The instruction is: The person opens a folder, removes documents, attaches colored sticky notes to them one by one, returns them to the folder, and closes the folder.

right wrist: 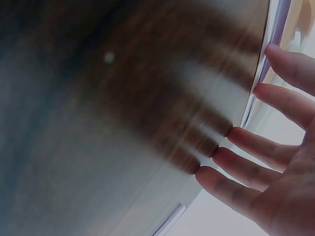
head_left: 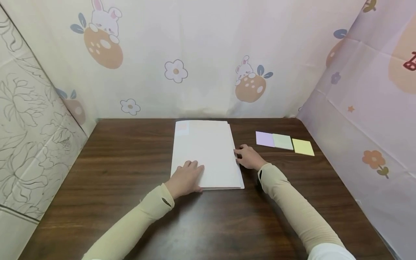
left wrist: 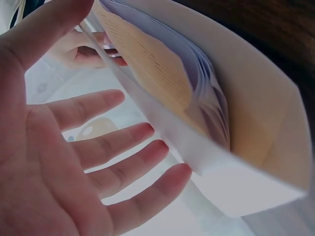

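White folder (head_left: 214, 151) by the tabletop's (head_left: 130, 151) far edge, long axis running far-to-near. Left hand (head_left: 185, 178), fingers spread, rests on its near-left part; right hand (head_left: 249, 157), fingers parted, touches its right long side, folder lying leftward.

Left hand (head_left: 185, 178) below centre, fingers (left wrist: 118, 140) spread; right hand (head_left: 249, 158) right of centre, fingers apart; sleeved forearms (head_left: 130, 224) slant in from bottom edge.
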Demonstrator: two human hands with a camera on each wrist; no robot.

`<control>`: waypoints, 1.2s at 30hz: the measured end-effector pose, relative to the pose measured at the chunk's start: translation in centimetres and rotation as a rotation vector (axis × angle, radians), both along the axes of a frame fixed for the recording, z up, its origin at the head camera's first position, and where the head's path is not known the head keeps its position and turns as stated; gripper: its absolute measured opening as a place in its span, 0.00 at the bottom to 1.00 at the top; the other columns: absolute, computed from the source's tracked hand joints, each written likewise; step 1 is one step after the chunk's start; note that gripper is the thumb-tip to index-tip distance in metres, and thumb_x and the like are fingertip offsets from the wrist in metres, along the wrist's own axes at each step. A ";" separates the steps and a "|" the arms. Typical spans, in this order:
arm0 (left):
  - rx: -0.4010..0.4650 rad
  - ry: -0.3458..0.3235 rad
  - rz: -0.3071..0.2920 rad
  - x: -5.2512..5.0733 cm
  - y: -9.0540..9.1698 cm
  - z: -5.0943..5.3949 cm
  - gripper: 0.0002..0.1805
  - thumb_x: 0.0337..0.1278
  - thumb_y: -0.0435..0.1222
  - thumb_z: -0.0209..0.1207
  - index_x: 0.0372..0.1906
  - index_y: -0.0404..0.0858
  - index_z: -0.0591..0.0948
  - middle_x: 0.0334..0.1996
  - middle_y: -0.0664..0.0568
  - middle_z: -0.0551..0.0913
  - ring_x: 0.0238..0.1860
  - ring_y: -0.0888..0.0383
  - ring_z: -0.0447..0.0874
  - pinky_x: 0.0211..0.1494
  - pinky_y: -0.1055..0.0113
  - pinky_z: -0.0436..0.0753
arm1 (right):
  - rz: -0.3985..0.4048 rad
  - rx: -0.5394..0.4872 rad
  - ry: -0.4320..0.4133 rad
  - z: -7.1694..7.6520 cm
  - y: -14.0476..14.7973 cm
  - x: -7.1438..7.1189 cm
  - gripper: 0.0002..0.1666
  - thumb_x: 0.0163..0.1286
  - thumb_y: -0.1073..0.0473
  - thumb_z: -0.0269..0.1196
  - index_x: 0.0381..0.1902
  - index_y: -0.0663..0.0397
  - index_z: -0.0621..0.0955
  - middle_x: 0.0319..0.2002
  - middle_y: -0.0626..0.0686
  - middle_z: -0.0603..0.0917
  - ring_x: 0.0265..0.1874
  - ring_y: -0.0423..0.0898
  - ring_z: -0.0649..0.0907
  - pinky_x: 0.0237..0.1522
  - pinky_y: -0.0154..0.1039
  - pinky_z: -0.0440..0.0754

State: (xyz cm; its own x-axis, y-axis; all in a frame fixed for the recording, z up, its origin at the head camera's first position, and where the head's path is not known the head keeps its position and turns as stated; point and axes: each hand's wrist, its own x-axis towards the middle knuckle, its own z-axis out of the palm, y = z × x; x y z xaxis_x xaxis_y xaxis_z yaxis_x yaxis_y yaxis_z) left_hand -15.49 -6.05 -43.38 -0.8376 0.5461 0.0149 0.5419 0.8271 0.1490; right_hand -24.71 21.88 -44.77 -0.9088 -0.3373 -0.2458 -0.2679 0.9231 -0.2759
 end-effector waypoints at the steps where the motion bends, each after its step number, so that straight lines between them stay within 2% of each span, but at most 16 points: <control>1: 0.006 0.012 0.002 0.2 0.0 0.1 0.36 0.41 0.51 0.74 0.55 0.39 0.75 0.44 0.45 0.77 0.50 0.45 0.76 0.37 0.52 0.81 | 0.002 0.002 0.003 0.0 0.0 0.0 0.30 0.72 0.58 0.57 0.69 0.61 0.69 0.69 0.71 0.63 0.67 0.70 0.65 0.64 0.62 0.69; 6: 0.035 0.085 -0.004 0.9 -0.3 0.4 0.29 0.41 0.46 0.74 0.48 0.38 0.76 0.34 0.46 0.77 0.41 0.47 0.78 0.28 0.56 0.81 | 0.002 -0.006 0.013 0.0 0.2 0.2 0.29 0.73 0.58 0.56 0.69 0.63 0.68 0.70 0.71 0.62 0.68 0.70 0.64 0.64 0.62 0.68; 13: 0.058 0.196 -0.019 1.6 -0.9 0.5 0.20 0.44 0.42 0.69 0.42 0.40 0.76 0.30 0.50 0.79 0.34 0.49 0.80 0.23 0.58 0.79 | 0.040 -0.034 0.046 -0.3 0.5 0.0 0.25 0.75 0.60 0.50 0.66 0.65 0.71 0.68 0.73 0.65 0.67 0.70 0.67 0.65 0.62 0.67; 16: 0.089 0.235 -0.021 1.8 -1.1 0.4 0.17 0.43 0.40 0.66 0.41 0.40 0.76 0.29 0.51 0.79 0.33 0.49 0.81 0.23 0.58 0.78 | 0.021 -0.073 0.012 -0.1 0.6 -0.2 0.26 0.76 0.60 0.49 0.67 0.66 0.69 0.68 0.73 0.65 0.67 0.69 0.67 0.66 0.61 0.67; 20: 0.144 0.278 -0.018 2.0 -1.4 0.3 0.21 0.43 0.39 0.66 0.46 0.39 0.76 0.35 0.49 0.81 0.37 0.48 0.83 0.26 0.56 0.82 | 0.005 -0.111 -0.012 0.3 0.5 -0.4 0.28 0.75 0.58 0.51 0.68 0.67 0.67 0.67 0.72 0.67 0.66 0.67 0.69 0.65 0.60 0.68; 24: 0.184 0.288 -0.003 2.2 -1.6 0.2 0.27 0.44 0.39 0.67 0.54 0.39 0.77 0.45 0.46 0.84 0.43 0.47 0.84 0.35 0.54 0.84 | 0.004 -0.127 -0.009 0.7 0.1 -0.4 0.30 0.75 0.56 0.52 0.69 0.67 0.66 0.66 0.71 0.69 0.66 0.65 0.70 0.65 0.59 0.69; 29: 0.220 0.243 0.023 2.3 -1.7 0.3 0.29 0.46 0.37 0.67 0.58 0.38 0.77 0.50 0.44 0.84 0.48 0.46 0.84 0.45 0.53 0.84 | -0.006 -0.136 0.000 1.0 -0.5 -0.3 0.30 0.75 0.56 0.52 0.69 0.68 0.66 0.65 0.71 0.69 0.65 0.65 0.71 0.65 0.59 0.70; 32: 0.237 0.229 0.038 2.5 -1.9 0.4 0.30 0.46 0.36 0.67 0.59 0.38 0.77 0.51 0.44 0.84 0.49 0.46 0.84 0.47 0.53 0.84 | -0.006 -0.141 -0.002 1.1 -1.0 -0.3 0.31 0.74 0.56 0.53 0.69 0.67 0.65 0.66 0.71 0.68 0.66 0.65 0.71 0.65 0.58 0.70; 36: 0.283 0.245 0.052 2.6 -2.1 0.4 0.32 0.45 0.34 0.67 0.61 0.38 0.76 0.52 0.45 0.84 0.50 0.47 0.84 0.48 0.53 0.84 | 0.005 -0.134 0.003 1.2 -1.8 -0.2 0.36 0.72 0.53 0.58 0.71 0.67 0.63 0.68 0.72 0.65 0.66 0.66 0.70 0.65 0.58 0.70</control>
State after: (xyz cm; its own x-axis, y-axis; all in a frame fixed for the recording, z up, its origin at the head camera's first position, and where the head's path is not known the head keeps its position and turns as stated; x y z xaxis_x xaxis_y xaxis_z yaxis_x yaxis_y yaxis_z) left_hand -12.94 -8.14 -43.02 -0.8167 0.4488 0.3627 0.5485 0.7990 0.2464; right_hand -24.95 20.07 -43.58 -0.9076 -0.3713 -0.1960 -0.2733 0.8768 -0.3956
